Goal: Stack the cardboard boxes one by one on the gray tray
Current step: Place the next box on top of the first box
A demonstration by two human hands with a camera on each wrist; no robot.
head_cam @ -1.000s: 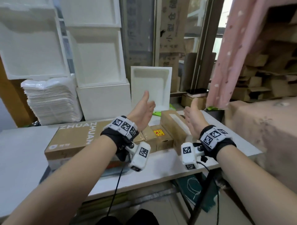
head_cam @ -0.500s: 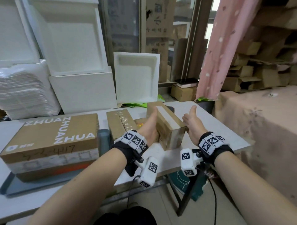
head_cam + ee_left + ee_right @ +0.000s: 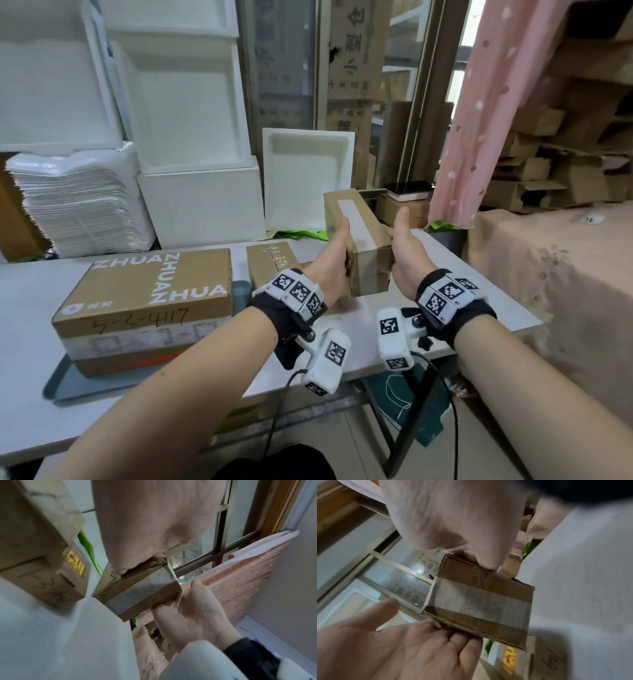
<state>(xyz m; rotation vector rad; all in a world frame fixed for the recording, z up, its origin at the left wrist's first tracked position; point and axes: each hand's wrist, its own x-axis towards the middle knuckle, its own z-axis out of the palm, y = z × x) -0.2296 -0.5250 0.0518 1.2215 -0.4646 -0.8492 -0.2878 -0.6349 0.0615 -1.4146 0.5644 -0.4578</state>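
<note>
Brown taped cardboard box [image 3: 363, 246] is clamped between flat palms, left hand [image 3: 329, 260] and right hand [image 3: 407, 253], fingers straight, lifted off the white table [image 3: 445, 274]. Left of the hands, the large printed cardboard box [image 3: 147, 294] sits on the gray tray [image 3: 65, 380]. Risk: palm pressure alone could let the box slip. Fingertips behind it are hidden; another box beyond the left wrist is part covered.
</note>
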